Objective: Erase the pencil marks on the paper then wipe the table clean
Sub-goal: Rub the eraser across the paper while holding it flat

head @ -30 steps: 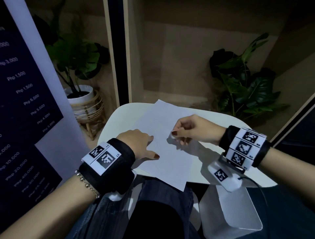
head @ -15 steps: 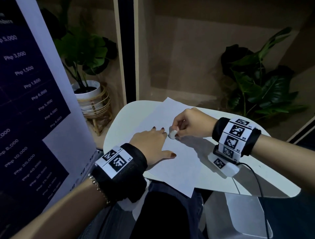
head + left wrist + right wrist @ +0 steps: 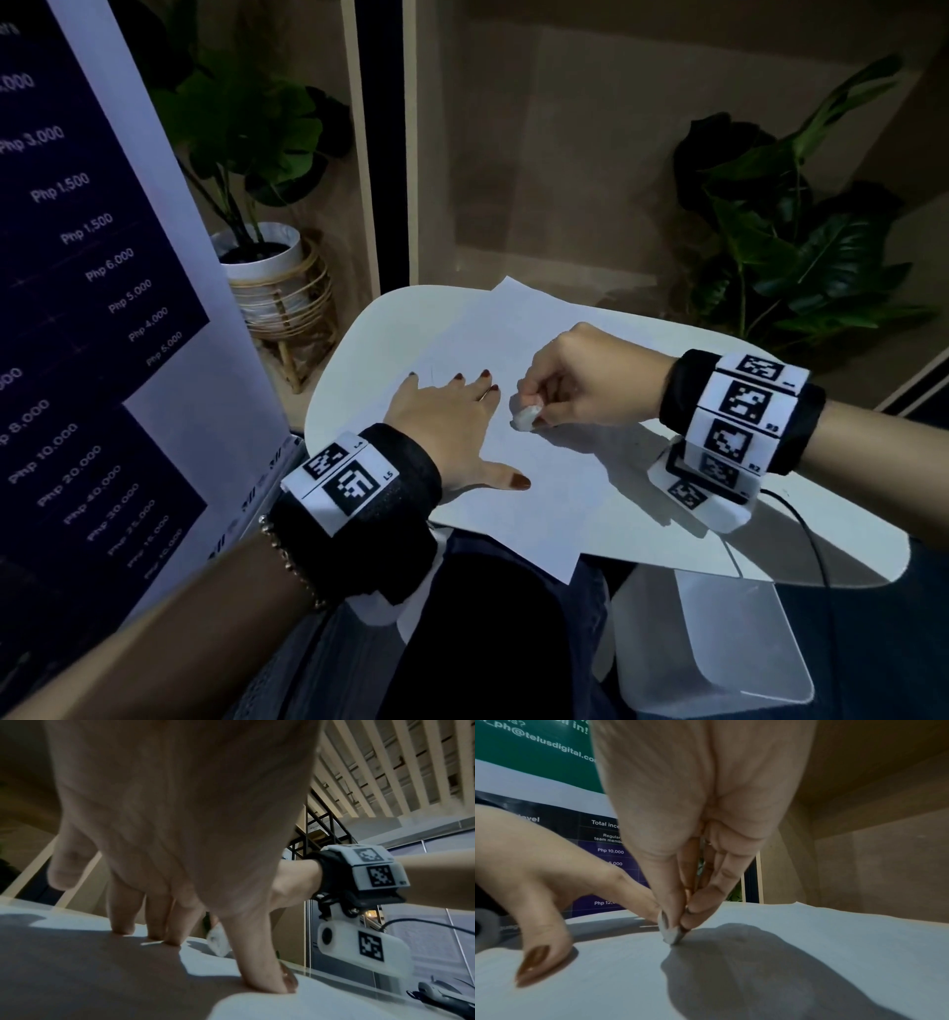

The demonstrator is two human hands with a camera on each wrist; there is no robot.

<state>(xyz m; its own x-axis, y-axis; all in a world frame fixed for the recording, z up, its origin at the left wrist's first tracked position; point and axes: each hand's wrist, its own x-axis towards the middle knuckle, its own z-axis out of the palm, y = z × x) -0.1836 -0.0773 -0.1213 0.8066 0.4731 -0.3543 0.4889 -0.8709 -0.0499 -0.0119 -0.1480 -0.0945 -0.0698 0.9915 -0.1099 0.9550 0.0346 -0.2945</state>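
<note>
Dim room, small white counter (image 3: 359, 354) with potted plants (image 3: 801, 231) behind it. Paper (image 3: 539, 488) lies across the counter, one corner hanging off the near edge. Left hand (image 3: 447, 426) is flat, fingers spread, pressing the sheet. Right hand (image 3: 580, 380) pinches a white eraser (image 3: 525, 415) tip-down on the paper. Pencil marks are too faint to make out.

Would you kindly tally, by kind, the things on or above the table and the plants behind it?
Paper sheets: 1
Erasers: 1
Hands: 2 (left hand, right hand)
Tables: 1
Potted plants: 2 ()
Total: 7
</note>
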